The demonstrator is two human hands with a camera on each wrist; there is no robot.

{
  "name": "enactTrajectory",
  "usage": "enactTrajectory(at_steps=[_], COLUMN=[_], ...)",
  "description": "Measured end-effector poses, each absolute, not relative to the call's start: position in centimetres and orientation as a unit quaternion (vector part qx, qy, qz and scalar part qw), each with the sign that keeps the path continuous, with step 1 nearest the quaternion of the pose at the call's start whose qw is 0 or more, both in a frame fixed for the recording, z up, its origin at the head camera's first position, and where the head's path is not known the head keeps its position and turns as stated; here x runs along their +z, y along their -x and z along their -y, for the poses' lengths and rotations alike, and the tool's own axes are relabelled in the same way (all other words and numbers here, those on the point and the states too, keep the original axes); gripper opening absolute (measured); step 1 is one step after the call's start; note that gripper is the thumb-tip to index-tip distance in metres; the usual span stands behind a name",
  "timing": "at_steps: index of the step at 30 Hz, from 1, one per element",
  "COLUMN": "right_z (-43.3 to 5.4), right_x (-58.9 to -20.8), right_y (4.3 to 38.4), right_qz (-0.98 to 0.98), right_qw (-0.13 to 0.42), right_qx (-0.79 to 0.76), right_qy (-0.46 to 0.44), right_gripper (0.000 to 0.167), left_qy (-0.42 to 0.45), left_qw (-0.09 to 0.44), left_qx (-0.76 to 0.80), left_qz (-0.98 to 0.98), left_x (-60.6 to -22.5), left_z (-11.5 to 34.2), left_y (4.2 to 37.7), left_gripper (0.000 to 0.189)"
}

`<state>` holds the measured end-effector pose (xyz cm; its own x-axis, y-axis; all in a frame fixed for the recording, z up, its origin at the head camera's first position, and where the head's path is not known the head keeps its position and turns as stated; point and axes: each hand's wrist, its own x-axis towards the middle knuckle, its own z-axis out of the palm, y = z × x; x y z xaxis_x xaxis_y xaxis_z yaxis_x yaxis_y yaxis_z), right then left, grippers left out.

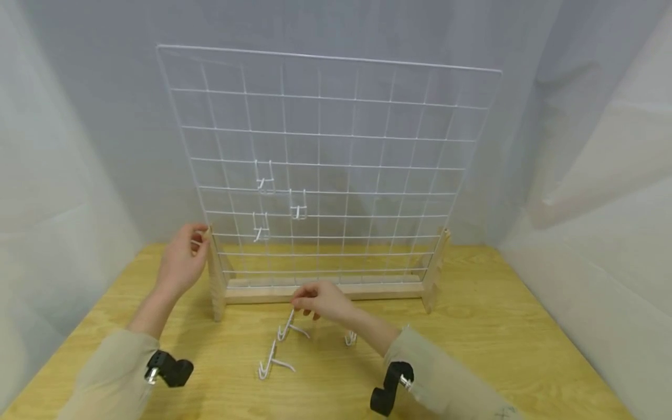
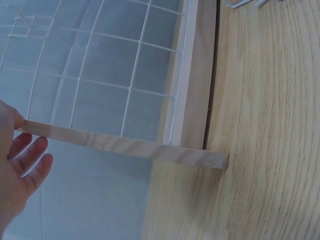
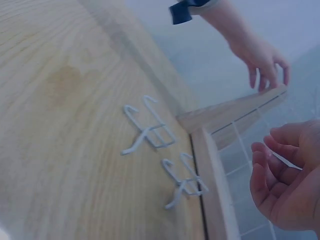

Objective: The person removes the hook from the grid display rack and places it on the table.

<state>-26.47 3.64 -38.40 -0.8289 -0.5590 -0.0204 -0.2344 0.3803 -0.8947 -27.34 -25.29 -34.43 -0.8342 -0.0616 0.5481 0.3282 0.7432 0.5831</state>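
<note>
My left hand (image 1: 184,256) grips the top of the wooden upright (image 2: 125,145) at the left side of a white wire grid panel (image 1: 336,175). Above the table, in front of the stand's base, is my right hand (image 1: 322,300); its fingers are loosely bent with nothing between them. In the head view its fingertips overlap the end of a white wire hook (image 1: 286,326), but the right wrist view shows the hand (image 3: 290,175) apart from that hook (image 3: 185,182). A second wire hook (image 3: 152,127) lies nearer on the table, and a third hook (image 1: 350,338) is partly hidden by the right forearm.
Three more white hooks hang on the grid: an upper left one (image 1: 264,178), one right of it (image 1: 298,205) and a lower one (image 1: 261,227). A wooden crossbar (image 1: 378,290) joins the uprights on the wood-grain table (image 1: 499,332). Pale sheeting (image 1: 593,192) surrounds the table.
</note>
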Motion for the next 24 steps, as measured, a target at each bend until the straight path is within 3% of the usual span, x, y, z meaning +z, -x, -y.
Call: enactTrajectory(at_steps=[11,24], right_z=[-4.3,-4.7], right_x=[-35.5,-32.9], right_y=[28.2,29.1], right_qz=[-0.790,-0.780], right_qw=[0.151,0.094], right_qx=[-0.550,-0.579], right_qy=[0.224,0.220], right_gripper=[0.023,0.019], left_qy=[0.072,0.071], left_qw=[0.271,0.270], left_qx=[-0.351,-0.353], left_qz=[0.894,0.893], left_x=[-34.4,-34.4], left_z=[25.3,25.3], left_y=[27.3,27.3], left_gripper=[0.029,0.030])
